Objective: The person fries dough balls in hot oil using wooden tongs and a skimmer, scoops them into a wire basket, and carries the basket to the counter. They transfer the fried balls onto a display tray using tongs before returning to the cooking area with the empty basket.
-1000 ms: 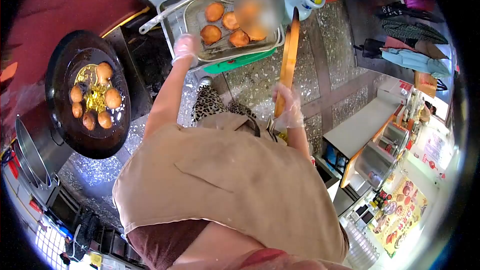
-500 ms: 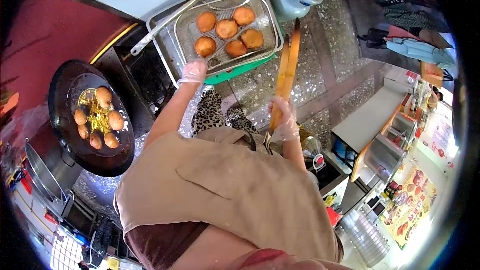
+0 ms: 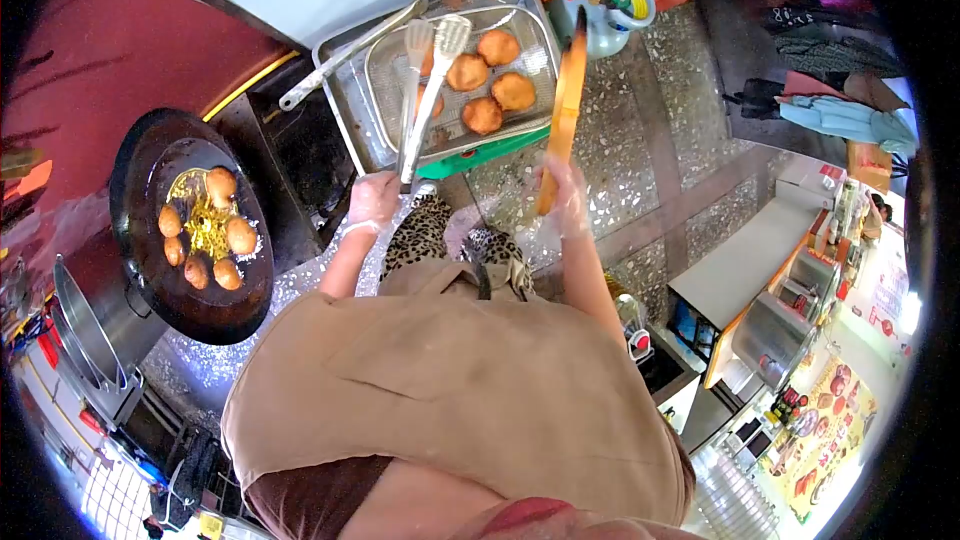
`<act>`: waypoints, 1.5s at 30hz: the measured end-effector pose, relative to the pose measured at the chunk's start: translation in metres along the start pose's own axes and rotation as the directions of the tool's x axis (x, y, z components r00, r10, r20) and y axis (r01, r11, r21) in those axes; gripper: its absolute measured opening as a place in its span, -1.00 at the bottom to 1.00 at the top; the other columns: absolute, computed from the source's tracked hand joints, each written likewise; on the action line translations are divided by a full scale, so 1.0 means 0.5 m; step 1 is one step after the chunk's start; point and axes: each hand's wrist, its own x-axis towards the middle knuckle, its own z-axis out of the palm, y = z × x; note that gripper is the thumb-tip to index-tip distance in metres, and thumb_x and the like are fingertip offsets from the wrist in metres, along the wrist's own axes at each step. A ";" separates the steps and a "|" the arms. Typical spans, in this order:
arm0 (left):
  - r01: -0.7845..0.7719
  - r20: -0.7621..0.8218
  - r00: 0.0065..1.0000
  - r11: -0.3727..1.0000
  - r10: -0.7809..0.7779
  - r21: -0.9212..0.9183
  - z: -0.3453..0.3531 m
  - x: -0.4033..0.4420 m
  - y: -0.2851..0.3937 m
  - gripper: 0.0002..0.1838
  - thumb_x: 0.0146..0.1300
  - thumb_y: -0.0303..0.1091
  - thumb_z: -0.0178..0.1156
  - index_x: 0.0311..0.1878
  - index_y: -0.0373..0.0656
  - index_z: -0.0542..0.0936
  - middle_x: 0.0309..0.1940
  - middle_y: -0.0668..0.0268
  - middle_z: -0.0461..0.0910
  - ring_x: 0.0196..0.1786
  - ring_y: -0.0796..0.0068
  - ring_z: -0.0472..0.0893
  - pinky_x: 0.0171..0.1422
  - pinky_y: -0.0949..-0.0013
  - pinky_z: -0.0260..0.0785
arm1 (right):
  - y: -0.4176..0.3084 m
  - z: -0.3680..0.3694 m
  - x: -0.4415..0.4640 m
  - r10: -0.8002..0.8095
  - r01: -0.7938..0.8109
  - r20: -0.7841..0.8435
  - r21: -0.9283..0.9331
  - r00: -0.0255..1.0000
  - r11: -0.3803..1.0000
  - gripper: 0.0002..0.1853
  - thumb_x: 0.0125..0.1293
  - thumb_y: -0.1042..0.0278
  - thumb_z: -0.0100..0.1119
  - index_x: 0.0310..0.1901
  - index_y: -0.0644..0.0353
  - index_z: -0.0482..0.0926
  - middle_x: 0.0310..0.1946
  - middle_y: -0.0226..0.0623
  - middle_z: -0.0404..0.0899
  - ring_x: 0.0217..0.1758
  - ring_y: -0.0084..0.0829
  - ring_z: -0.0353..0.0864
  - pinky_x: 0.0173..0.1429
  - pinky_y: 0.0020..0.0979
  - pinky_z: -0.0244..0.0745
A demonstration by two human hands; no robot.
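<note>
My left hand (image 3: 372, 200), in a clear plastic glove, is closed on the lower end of metal tongs (image 3: 434, 90). Their two slotted heads reach over a wire mesh basket (image 3: 552, 58). Several browned round fried cakes (image 3: 467, 72) lie in that basket, some partly hidden behind the tongs. My right hand (image 3: 565, 198), also gloved, is closed round long wooden tongs (image 3: 570, 90) with dark tips pointing away from me. On the left, a dark wok (image 3: 140, 210) holds several browned pieces (image 3: 240, 235) around bubbling yellow oil (image 3: 207, 225).
A metal tray (image 3: 338, 52) lies under the basket, with a long-handled round strainer (image 3: 300, 92) across it. Gas cylinders (image 3: 590, 15) stand behind. A counter (image 3: 725, 250) is at the right, and large pots (image 3: 95, 330) stand at the lower left.
Metal tongs now show in my left hand, over the basket, and that hand has drawn back from the basket's edge. The wooden tongs' two arms have come together, and my right hand is slightly farther forward.
</note>
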 end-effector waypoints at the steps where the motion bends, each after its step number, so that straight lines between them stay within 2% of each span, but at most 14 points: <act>1: 0.053 -0.021 0.998 0.999 -0.052 0.002 -0.002 -0.002 0.005 -0.79 0.16 -0.31 0.03 -0.37 -0.24 0.58 -0.57 0.05 0.54 -0.46 0.14 0.60 -0.30 0.23 0.42 | -0.009 -0.013 0.023 0.003 -0.006 -0.029 -0.095 1.000 0.995 -0.60 0.14 0.08 0.16 -0.12 0.22 0.49 -0.49 -0.48 0.40 -0.42 -0.64 0.33 -0.32 -0.60 0.25; 6: 0.039 -0.061 0.998 0.993 -0.033 0.108 -0.020 -0.014 0.030 -0.82 0.11 -0.35 0.05 -0.37 -0.23 0.58 -0.46 0.01 0.54 -0.34 0.03 0.56 -0.26 0.19 0.40 | -0.029 -0.127 0.166 -0.080 0.093 0.060 -0.258 0.995 0.962 -0.62 0.12 0.09 0.16 -0.16 0.23 0.52 -0.49 -0.45 0.46 -0.43 -0.61 0.42 -0.34 -0.59 0.30; 8: 0.048 -0.096 0.995 0.995 -0.040 0.088 -0.022 -0.025 0.052 -0.82 0.12 -0.35 0.07 -0.39 -0.25 0.59 -0.49 0.00 0.54 -0.37 0.04 0.57 -0.26 0.17 0.40 | -0.049 -0.166 0.219 0.224 -0.177 0.153 -0.271 0.963 0.946 -0.51 0.04 0.06 0.26 -0.07 0.23 0.52 -0.40 -0.45 0.48 -0.36 -0.59 0.40 -0.25 -0.57 0.29; 15: 0.256 -0.079 0.964 0.966 -0.253 0.032 0.046 -0.068 0.072 -0.81 0.16 -0.31 0.09 -0.26 -0.20 0.60 -0.54 0.09 0.58 -0.46 0.17 0.61 -0.29 0.24 0.44 | -0.021 -0.203 0.440 0.150 -0.049 0.356 -0.279 0.923 0.959 -0.56 0.14 0.02 0.15 -0.08 0.20 0.55 -0.41 -0.46 0.51 -0.38 -0.58 0.43 -0.24 -0.51 0.32; 16: 0.341 -0.028 0.940 0.939 -0.341 0.036 0.044 -0.066 0.106 -0.80 0.17 -0.30 0.09 -0.24 -0.19 0.60 -0.51 0.08 0.59 -0.44 0.17 0.62 -0.29 0.24 0.44 | -0.048 -0.193 0.452 0.314 -0.153 0.204 -0.560 0.927 0.814 -0.57 0.11 -0.05 0.17 -0.17 0.16 0.57 -0.47 -0.49 0.46 -0.47 -0.60 0.36 -0.36 -0.49 0.28; 21: 0.354 -0.060 0.934 0.935 -0.353 0.002 0.109 -0.058 0.153 -0.74 0.21 -0.27 0.03 -0.21 -0.25 0.59 -0.55 0.13 0.59 -0.50 0.38 0.63 -0.33 0.35 0.44 | -0.010 -0.149 0.510 0.402 -0.192 0.258 -0.580 0.879 0.792 -0.60 0.12 -0.10 0.13 -0.39 0.14 0.49 -0.52 -0.49 0.42 -0.53 -0.57 0.32 -0.44 -0.44 0.23; 23: 0.354 -0.024 0.935 0.935 -0.354 -0.013 0.134 -0.054 0.153 -0.72 0.22 -0.26 0.02 -0.16 -0.23 0.58 -0.57 0.13 0.59 -0.49 0.38 0.63 -0.30 0.35 0.46 | -0.007 -0.142 0.489 0.136 0.090 0.292 -0.645 0.947 0.759 -0.46 0.09 -0.17 0.11 -0.21 0.23 0.54 -0.48 -0.32 0.53 -0.46 -0.39 0.46 -0.36 -0.35 0.34; 27: 0.417 0.082 0.907 0.908 -0.413 -0.039 0.157 -0.029 0.177 -0.70 0.24 -0.24 -0.02 -0.13 -0.21 0.58 -0.57 0.17 0.60 -0.48 0.40 0.63 -0.29 0.36 0.45 | -0.002 -0.153 0.459 -0.087 0.167 0.143 -0.809 0.986 0.563 -0.42 0.05 -0.20 0.16 -0.15 0.21 0.53 -0.37 -0.16 0.57 -0.27 -0.22 0.55 -0.12 -0.28 0.42; 29: 0.433 0.134 0.896 0.899 -0.423 -0.064 0.140 -0.014 0.214 -0.69 0.24 -0.23 -0.04 -0.13 -0.20 0.58 -0.56 0.16 0.60 -0.48 0.39 0.62 -0.28 0.35 0.44 | -0.018 -0.163 0.459 0.004 0.109 0.149 -0.741 0.989 0.663 -0.35 0.04 -0.26 0.13 -0.07 0.22 0.50 -0.13 -0.02 0.56 -0.01 -0.13 0.52 0.05 -0.22 0.36; 31: 0.428 0.130 0.902 0.890 -0.412 -0.153 0.152 -0.015 0.196 -0.71 0.21 -0.22 0.01 -0.16 -0.17 0.59 -0.42 0.06 0.59 -0.34 0.15 0.61 -0.18 0.22 0.43 | 0.045 -0.202 0.507 -0.201 0.262 0.185 -0.835 0.962 0.484 -0.34 0.06 -0.25 0.10 -0.06 0.25 0.49 -0.09 0.03 0.53 0.04 -0.05 0.48 0.11 -0.20 0.33; 34: 0.408 0.169 0.909 0.896 -0.381 -0.174 0.124 -0.002 0.232 -0.75 0.19 -0.27 0.04 -0.14 -0.15 0.59 -0.42 0.05 0.58 -0.34 0.13 0.60 -0.18 0.24 0.43 | 0.013 -0.201 0.499 0.014 0.165 0.196 -0.859 0.981 0.486 -0.43 0.15 -0.03 0.13 0.01 0.33 0.43 -0.10 -0.02 0.54 -0.01 -0.20 0.52 0.06 -0.31 0.35; 37: 0.380 0.155 0.922 0.902 -0.354 -0.204 0.131 -0.005 0.211 -0.72 0.20 -0.27 0.01 -0.11 -0.18 0.58 -0.56 0.15 0.58 -0.49 0.35 0.60 -0.31 0.32 0.42 | 0.005 -0.181 0.496 -0.005 0.132 0.139 -0.921 0.990 0.366 -0.40 0.15 -0.06 0.09 0.03 0.33 0.42 -0.03 0.03 0.50 0.10 -0.11 0.45 0.13 -0.26 0.31; 43: 0.312 0.060 0.948 0.950 -0.311 -0.011 0.147 -0.019 0.158 -0.71 0.22 -0.26 0.02 -0.11 -0.21 0.57 -0.48 0.07 0.59 -0.46 0.32 0.63 -0.29 0.31 0.45 | 0.025 -0.155 0.487 -0.080 0.015 -0.033 -0.847 0.996 0.531 -0.30 0.11 -0.19 0.02 0.06 0.32 0.42 -0.07 0.14 0.49 0.06 -0.01 0.46 0.14 -0.22 0.32; 45: 0.347 0.089 0.935 0.937 -0.342 -0.044 0.142 -0.014 0.166 -0.71 0.22 -0.26 0.02 -0.12 -0.22 0.58 -0.46 0.06 0.59 -0.46 0.30 0.63 -0.28 0.30 0.45 | 0.029 -0.152 0.482 -0.205 -0.004 -0.067 -0.956 0.977 0.294 -0.24 0.11 -0.22 0.01 0.13 0.35 0.34 -0.09 0.18 0.50 0.06 -0.01 0.46 0.15 -0.23 0.33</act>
